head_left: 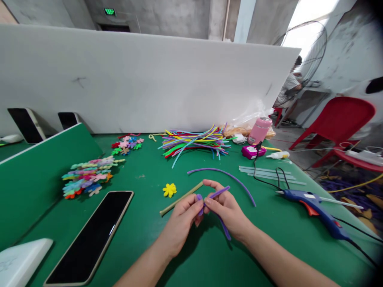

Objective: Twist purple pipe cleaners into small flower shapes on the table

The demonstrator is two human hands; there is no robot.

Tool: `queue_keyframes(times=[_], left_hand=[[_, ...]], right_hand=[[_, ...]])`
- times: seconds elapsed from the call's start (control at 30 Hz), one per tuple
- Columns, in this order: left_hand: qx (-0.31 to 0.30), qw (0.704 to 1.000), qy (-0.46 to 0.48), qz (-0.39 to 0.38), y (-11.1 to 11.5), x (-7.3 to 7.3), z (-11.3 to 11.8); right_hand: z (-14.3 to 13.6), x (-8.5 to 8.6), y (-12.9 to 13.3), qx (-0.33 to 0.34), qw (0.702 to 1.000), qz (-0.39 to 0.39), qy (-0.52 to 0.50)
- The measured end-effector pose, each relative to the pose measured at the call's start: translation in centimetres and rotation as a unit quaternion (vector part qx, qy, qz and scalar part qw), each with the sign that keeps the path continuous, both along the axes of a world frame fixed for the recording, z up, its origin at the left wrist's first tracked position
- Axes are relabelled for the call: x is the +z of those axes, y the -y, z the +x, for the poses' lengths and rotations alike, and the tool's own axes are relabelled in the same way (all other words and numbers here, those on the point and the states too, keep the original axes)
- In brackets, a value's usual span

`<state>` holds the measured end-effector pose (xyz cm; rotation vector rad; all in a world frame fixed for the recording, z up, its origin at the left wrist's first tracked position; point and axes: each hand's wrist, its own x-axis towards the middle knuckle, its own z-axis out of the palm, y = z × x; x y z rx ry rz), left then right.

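Between my two hands is a purple pipe cleaner (220, 192), bent into a small loop at my left fingers, with loose ends sticking out past my right hand. My left hand (185, 211) pinches the looped part. My right hand (226, 209) is closed on the pipe cleaner close beside it, thumb on top. Behind my hands lies an olive-green stick (181, 198), partly hidden by them. A yellow pipe-cleaner flower (169, 190) rests to the left of the stick. Another purple pipe cleaner (223, 171) lies curved on the green table beyond my right hand.
A blue glue gun (314, 209) with cords and several glue sticks (269, 173) lie at right. A pile of coloured pipe cleaners (194, 143) sits at the back, near a pink bottle (259, 130). Finished flowers (88, 175) and a phone (89, 239) are left. A person sits far right.
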<state>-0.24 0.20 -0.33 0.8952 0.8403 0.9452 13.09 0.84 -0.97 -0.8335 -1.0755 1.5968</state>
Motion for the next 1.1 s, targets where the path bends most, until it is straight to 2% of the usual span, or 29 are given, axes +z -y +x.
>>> queue_keyframes(times=[0.1,0.17,0.27,0.33,0.4,0.47,0.57,0.63,0.8,0.87,0.93,1.03,1.1], left_hand=[[0.020,0.999,0.031,-0.024,-0.2,0.1,0.0],[0.045,0.996,0.059,-0.042,-0.4,0.2,-0.2],[0.074,0.990,0.109,-0.054,-0.9,0.1,-0.5],[0.081,0.986,0.134,-0.063,-1.1,0.1,-0.6],[0.086,0.983,0.147,-0.071,-1.2,0.0,-0.7],[0.086,0.982,0.152,-0.076,-1.2,-0.1,-0.7],[0.074,0.983,0.144,-0.086,-1.1,-0.2,-0.5],[0.060,0.984,0.136,-0.096,-1.0,-0.4,-0.4],[0.034,0.987,0.124,-0.097,-0.8,-0.8,-0.2],[0.026,0.989,0.115,-0.089,-0.7,-0.9,-0.3],[0.019,0.992,0.102,-0.078,-0.7,-0.9,-0.3],[0.006,0.995,0.074,-0.066,-0.6,-0.8,-0.3],[0.000,0.997,0.053,-0.057,-0.6,-0.7,-0.3]], right_hand=[[0.1,-0.1,-0.2,-0.009,1.000,-0.025,-0.011],[0.2,-0.4,-0.4,-0.027,0.999,-0.024,0.021],[0.4,-0.8,-0.6,-0.041,0.989,0.011,0.141],[0.6,-1.0,-0.5,-0.058,0.969,0.068,0.229],[0.8,-1.0,-0.3,-0.111,0.933,0.166,0.299],[1.0,-0.7,-0.1,-0.162,0.875,0.291,0.352],[1.4,-0.2,-0.1,-0.163,0.784,0.436,0.411],[1.7,0.0,-0.2,-0.136,0.747,0.477,0.442],[1.9,0.2,-0.1,-0.111,0.697,0.508,0.494],[1.9,0.2,-0.1,-0.108,0.688,0.511,0.504],[1.9,0.2,-0.1,-0.097,0.693,0.513,0.497],[1.8,0.1,-0.1,-0.080,0.728,0.508,0.454],[1.6,0.0,0.0,-0.073,0.770,0.483,0.411]])
